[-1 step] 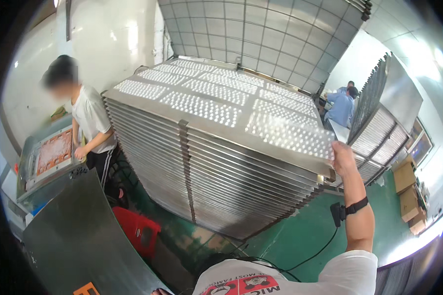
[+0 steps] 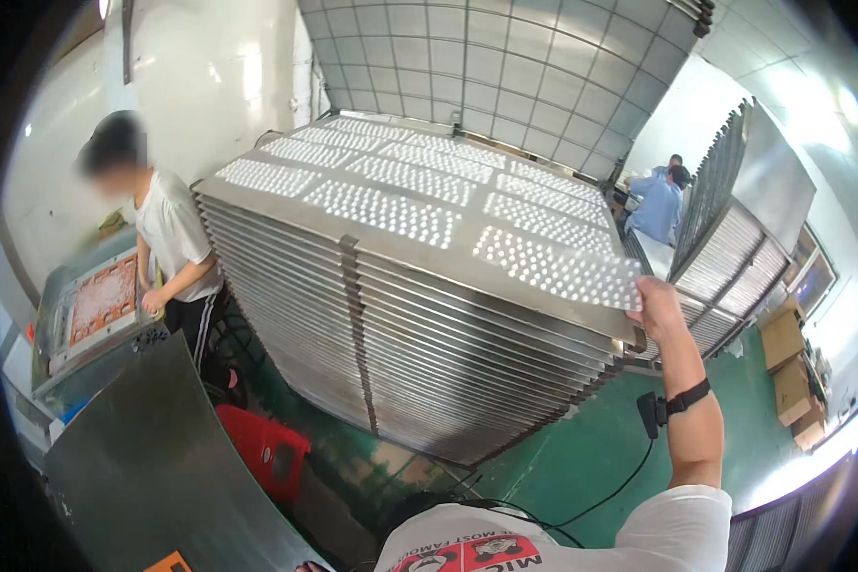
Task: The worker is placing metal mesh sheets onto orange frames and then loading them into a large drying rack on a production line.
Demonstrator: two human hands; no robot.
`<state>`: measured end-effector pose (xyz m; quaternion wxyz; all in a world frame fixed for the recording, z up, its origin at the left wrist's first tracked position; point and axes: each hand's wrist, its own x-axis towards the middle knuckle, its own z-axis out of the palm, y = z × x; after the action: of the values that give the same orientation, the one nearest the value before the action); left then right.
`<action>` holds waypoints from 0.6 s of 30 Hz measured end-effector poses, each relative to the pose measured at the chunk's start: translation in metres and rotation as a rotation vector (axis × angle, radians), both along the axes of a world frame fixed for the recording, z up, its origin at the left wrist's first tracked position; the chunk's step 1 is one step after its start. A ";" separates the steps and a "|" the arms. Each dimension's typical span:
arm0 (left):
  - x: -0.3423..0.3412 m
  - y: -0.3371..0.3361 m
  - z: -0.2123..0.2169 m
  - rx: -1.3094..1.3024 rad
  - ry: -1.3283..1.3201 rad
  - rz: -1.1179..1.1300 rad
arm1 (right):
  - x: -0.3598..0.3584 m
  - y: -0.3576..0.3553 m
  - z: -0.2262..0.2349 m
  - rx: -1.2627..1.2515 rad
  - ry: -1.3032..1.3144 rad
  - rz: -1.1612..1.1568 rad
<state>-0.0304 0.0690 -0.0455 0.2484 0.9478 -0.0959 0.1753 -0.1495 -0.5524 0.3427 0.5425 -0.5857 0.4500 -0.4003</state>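
My right hand [image 2: 660, 310] is closed on the near right corner of a sheet covered with rows of white dots [image 2: 553, 265]. The sheet lies on the top shelf of a tall metal drying rack [image 2: 477, 329], beside several similar dotted sheets [image 2: 381, 212]. Only a sliver of my left hand [image 2: 311, 567] shows at the lower edge, by the rim of a dark grey tabletop [image 2: 162, 458]. Its fingers are mostly out of the picture, so their state is hidden.
Left of the rack, a co-worker in a white shirt [image 2: 173, 224] stands at a framed orange-and-white panel [image 2: 105, 297]. A red stool [image 2: 267, 448] sits between tabletop and rack. Raised wire shelves [image 2: 505, 76] rise behind; another rack [image 2: 734, 248] and cardboard boxes [image 2: 786, 367] stand right.
My right hand still grips the sheet's corner and has shifted slightly left in the picture. The dotted sheet looks sharper now than in the earlier frame.
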 end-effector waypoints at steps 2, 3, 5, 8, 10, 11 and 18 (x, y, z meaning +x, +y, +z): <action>0.001 0.007 -0.012 0.104 -0.084 -0.021 | -0.001 -0.009 -0.005 0.013 0.030 -0.003; 0.001 0.007 -0.015 0.105 -0.089 -0.034 | 0.000 -0.014 -0.008 0.029 0.066 0.011; 0.003 0.002 -0.020 0.166 -0.384 -0.001 | 0.003 -0.022 -0.009 0.047 0.037 0.018; -0.003 0.000 -0.008 0.153 -0.145 -0.006 | 0.018 -0.018 0.000 0.033 0.101 0.006; -0.002 -0.004 -0.010 0.172 -0.213 0.007 | 0.013 -0.027 0.009 -0.017 0.244 0.022; -0.002 -0.004 -0.009 0.195 -0.178 0.007 | 0.009 -0.033 0.015 -0.066 0.386 0.046; -0.014 -0.010 -0.035 0.281 -0.306 0.248 | -0.027 -0.105 0.099 -0.350 0.205 -0.041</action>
<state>-0.0443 0.0587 -0.0804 0.0734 0.9401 -0.0389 0.3307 -0.1765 -0.6572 0.4420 0.3754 -0.6994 0.4385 -0.4215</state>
